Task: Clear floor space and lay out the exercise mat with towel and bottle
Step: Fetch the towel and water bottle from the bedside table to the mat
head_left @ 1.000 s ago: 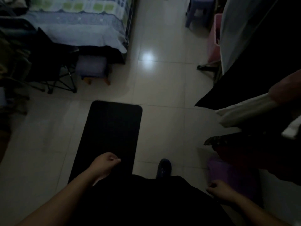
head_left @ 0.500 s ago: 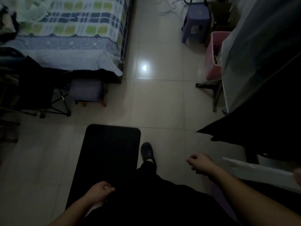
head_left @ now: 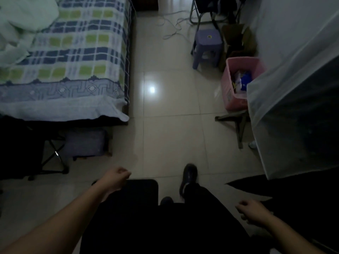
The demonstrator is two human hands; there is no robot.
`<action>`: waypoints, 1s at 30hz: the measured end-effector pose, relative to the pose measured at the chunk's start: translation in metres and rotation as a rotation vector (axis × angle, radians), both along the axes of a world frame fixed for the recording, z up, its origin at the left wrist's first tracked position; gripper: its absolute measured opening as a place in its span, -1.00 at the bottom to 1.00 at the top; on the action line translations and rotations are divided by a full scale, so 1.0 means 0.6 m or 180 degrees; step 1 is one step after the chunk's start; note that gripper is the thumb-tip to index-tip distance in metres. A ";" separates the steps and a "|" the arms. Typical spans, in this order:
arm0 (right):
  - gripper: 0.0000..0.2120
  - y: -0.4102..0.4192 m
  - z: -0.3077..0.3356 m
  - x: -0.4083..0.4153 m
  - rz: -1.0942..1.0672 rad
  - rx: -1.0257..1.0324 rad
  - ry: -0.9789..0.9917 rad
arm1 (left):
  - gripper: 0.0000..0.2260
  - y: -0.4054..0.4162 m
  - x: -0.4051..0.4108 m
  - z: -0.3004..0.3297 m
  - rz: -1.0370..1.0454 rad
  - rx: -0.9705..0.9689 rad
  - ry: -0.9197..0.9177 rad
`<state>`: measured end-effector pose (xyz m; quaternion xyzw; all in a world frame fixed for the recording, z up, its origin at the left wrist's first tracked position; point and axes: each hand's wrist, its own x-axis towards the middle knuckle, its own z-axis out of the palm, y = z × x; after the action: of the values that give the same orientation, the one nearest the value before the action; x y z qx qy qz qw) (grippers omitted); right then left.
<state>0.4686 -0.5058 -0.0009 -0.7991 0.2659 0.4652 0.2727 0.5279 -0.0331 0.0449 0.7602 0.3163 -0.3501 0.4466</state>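
Finds black exercise mat (head_left: 145, 191) unrolled flat on tiled floor (head_left: 165, 136) at the feet near the bed (head_left: 73, 70), notes left hand (head_left: 115, 177) and right hand (head_left: 251, 211) loosely curled, empty, sees neither towel nor bottle, judges both placements outstanding.

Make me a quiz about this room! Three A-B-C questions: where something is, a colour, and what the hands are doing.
1. Where is the pink basket? A on the bed. B on the floor near the purple stool. C on a shelf.
2. What colour is the mat? A black. B red. C yellow.
3. What do the left hand and right hand hold? A a bottle. B a towel. C nothing.
Answers: B, it stands on the floor by the stool; A, it looks plain black; C, both are empty.
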 end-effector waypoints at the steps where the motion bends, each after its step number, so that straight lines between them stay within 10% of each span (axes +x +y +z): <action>1: -0.77 -0.004 -0.004 0.016 -0.0045 -0.0019 0.0104 | -0.86 -0.013 0.036 0.002 0.0006 -0.0066 -0.0015; 30: -0.81 0.193 0.042 1.069 0.0580 0.0234 -0.0396 | -0.74 0.137 0.691 -0.061 -0.0444 0.0519 0.0849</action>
<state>1.1101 -0.3903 0.0246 -0.8367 0.1575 0.4470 0.2744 0.9428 0.0491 0.0083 0.7608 0.3466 -0.4512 0.3122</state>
